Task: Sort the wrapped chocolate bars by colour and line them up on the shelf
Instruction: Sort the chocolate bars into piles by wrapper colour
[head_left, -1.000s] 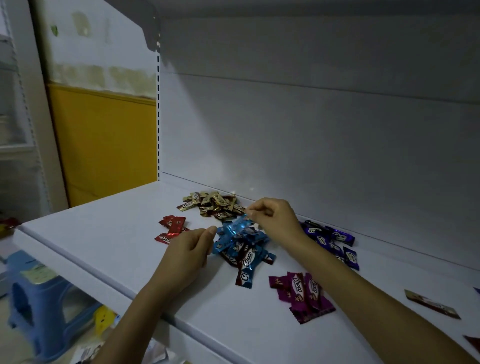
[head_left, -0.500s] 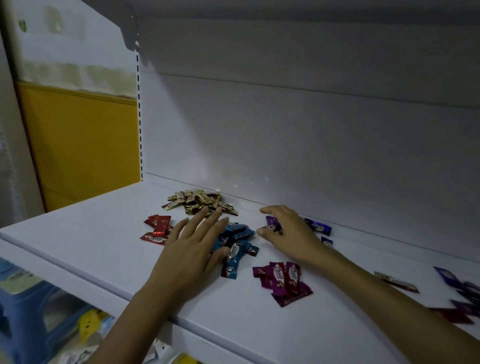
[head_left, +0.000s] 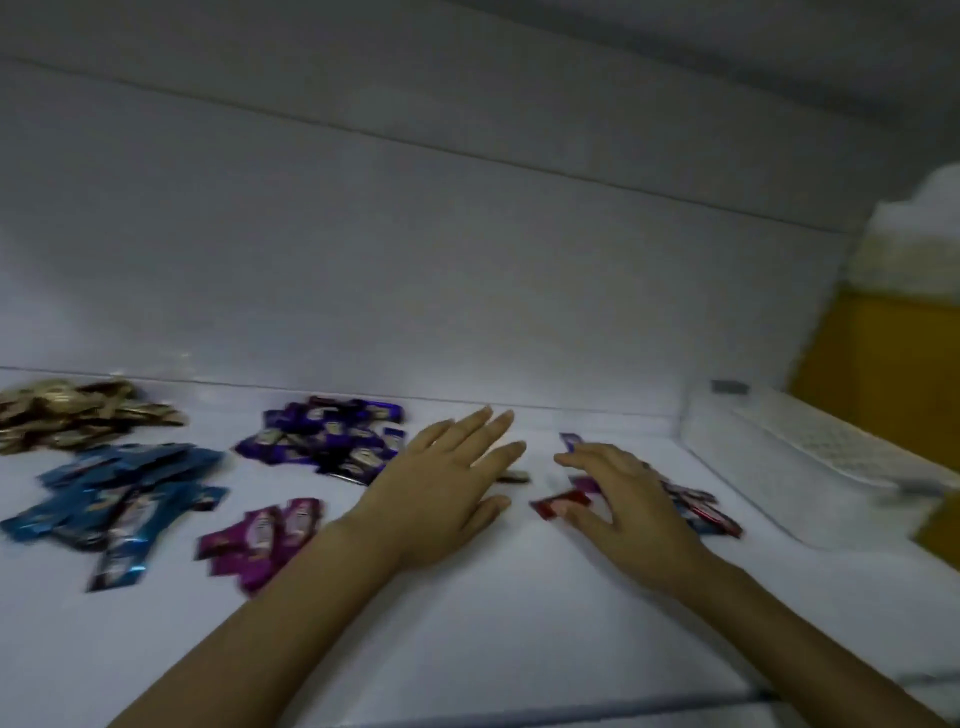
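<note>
Both hands have left the blue pile (head_left: 119, 488) at frame left for the unsorted bars (head_left: 693, 508) at centre right. The left hand (head_left: 447, 483) lies flat and open on the shelf (head_left: 519, 623). The right hand (head_left: 628, 499) spreads open over a red bar (head_left: 561, 503), gripping nothing yet.

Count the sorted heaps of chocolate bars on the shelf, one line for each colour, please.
gold heap: 1
blue heap: 1
dark purple heap: 1
magenta heap: 1
Total: 4 heaps
The loose bars by the right hand are too blurred to count.
</note>
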